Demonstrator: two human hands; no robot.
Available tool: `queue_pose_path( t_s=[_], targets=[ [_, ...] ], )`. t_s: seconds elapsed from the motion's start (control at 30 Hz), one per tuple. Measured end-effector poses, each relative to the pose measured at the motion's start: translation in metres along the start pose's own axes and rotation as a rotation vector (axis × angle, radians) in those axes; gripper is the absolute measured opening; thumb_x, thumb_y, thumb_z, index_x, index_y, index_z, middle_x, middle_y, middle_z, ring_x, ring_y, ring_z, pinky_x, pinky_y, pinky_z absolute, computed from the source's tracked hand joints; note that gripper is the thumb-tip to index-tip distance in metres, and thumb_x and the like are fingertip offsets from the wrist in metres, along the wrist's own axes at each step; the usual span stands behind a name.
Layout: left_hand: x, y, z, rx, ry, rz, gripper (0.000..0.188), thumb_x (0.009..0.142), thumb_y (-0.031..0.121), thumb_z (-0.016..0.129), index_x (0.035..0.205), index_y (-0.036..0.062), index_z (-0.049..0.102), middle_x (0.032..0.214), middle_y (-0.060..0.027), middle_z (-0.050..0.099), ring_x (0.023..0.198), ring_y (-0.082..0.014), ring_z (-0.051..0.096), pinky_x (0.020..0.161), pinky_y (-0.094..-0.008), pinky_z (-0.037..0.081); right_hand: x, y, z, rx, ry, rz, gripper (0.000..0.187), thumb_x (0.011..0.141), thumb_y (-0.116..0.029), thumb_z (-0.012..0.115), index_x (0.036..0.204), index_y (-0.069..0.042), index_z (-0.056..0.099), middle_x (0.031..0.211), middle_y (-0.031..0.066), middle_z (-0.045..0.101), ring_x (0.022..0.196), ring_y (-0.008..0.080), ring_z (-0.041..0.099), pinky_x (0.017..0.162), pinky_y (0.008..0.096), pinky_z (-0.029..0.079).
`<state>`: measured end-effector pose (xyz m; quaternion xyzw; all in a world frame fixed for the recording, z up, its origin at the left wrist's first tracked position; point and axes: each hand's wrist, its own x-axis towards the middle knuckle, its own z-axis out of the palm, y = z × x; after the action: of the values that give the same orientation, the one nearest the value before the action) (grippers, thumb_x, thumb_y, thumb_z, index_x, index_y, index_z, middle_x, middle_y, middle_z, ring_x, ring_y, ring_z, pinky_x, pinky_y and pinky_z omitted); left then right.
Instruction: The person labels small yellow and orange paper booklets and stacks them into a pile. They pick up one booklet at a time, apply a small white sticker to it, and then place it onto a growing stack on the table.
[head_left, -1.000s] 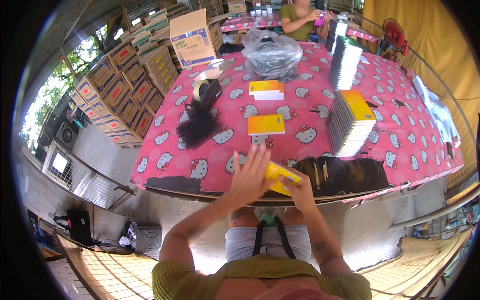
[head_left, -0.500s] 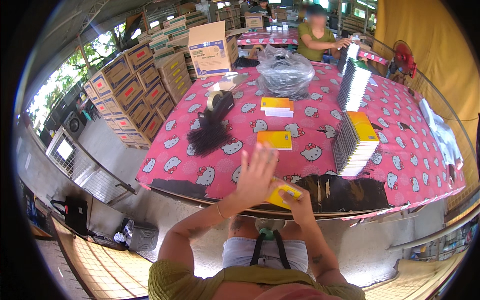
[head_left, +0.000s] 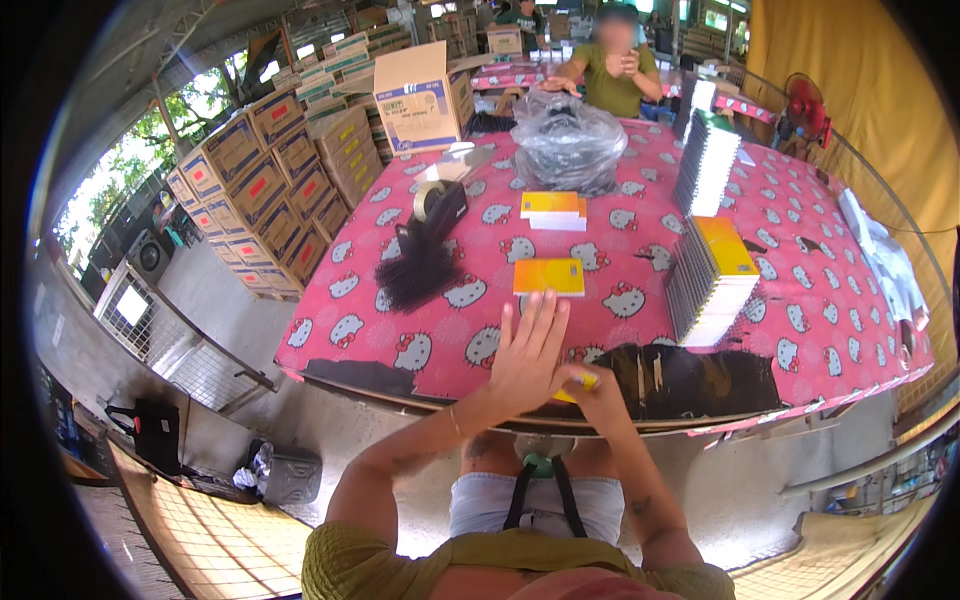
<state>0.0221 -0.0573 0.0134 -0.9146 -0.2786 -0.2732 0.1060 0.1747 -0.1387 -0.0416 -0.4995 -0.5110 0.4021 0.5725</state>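
Observation:
At the near table edge, my right hand (head_left: 603, 402) grips a small yellow notebook (head_left: 589, 381), mostly covered by my hands. My left hand (head_left: 528, 352) lies over it, palm down with fingers stretched out. Just beyond the left fingertips is a small stack of yellow-orange notebooks (head_left: 548, 277); another stack (head_left: 553, 207) sits farther back. To the right stands a tall pile of spiral-bound notebooks (head_left: 722, 262) with yellow covers, and behind it another tall pile (head_left: 708, 165). A bundle of black binding coils (head_left: 418, 277) rests on the left of the table.
A black tape dispenser (head_left: 436, 212) stands behind the coils. Farther back sit a clear plastic bag (head_left: 568, 145) of dark items and an open carton (head_left: 420, 105). Stacked cartons (head_left: 255, 195) rise to the left. Across the pink table (head_left: 625, 335) is a co-worker (head_left: 612, 75).
My left hand has come down and slightly right, now covering more of the held notebook. Across the table, the co-worker has drawn back from the far pile, one hand raised.

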Motion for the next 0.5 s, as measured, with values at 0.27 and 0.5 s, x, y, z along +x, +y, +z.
queue_pose_path(
  t_s=[0.27, 0.5],
  targets=[
    [-0.001, 0.008, 0.022, -0.084, -0.096, -0.016, 0.089, 0.094, 0.06, 0.043, 0.15, -0.0072, 0.029, 0.158, -0.028, 0.024, 0.149, -0.0417, 0.02, 0.116, -0.0637, 0.01, 0.02, 0.043, -0.01, -0.152, 0.006, -0.214, 0.033, 0.087, -0.006, 0.066, 0.118, 0.004, 0.066, 0.09, 0.0202, 0.071, 0.08, 0.0152, 0.067, 0.073, 0.0331, 0.053],
    [-0.032, 0.021, 0.039, -0.133, -0.142, 0.034, 0.088, 0.096, 0.061, 0.037, 0.151, -0.0067, 0.027, 0.159, -0.0276, 0.023, 0.149, -0.0412, 0.019, 0.115, -0.0654, 0.01, 0.016, 0.038, -0.009, -0.189, 0.012, -0.102, 0.027, 0.088, -0.007, 0.063, 0.113, 0.002, 0.067, 0.08, 0.019, 0.07, 0.068, 0.0199, 0.067, 0.065, 0.0333, 0.053]
  ],
)
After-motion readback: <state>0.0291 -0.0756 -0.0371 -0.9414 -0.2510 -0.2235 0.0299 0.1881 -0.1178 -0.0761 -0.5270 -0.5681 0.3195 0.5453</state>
